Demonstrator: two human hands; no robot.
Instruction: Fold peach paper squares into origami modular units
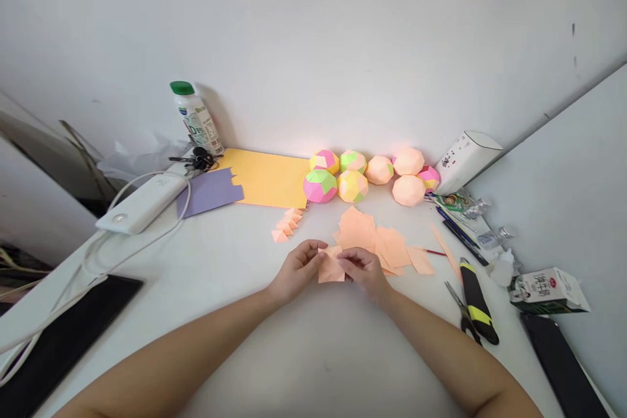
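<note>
A small peach paper square [331, 266] with crease lines is held up between my two hands, above the near part of the white table. My left hand [301, 268] pinches its left edge between thumb and fingers. At its right edge, my right hand [365, 269] grips it with the thumb in front. Just beyond my right hand lies a loose pile of peach paper pieces [356, 228]. A short row of folded peach paper units [287, 225] rests beyond my left hand. Several faceted paper balls [353, 186] in peach, pink, green and yellow stand against the wall.
To the left are a yellow sheet [274, 177], a purple sheet [210, 192], a green-capped bottle [198, 119], keys [200, 160] and a white power strip [147, 204] with cables. Scissors [463, 310], a utility knife [477, 300], pens [460, 235] and a milk carton [548, 290] lie right.
</note>
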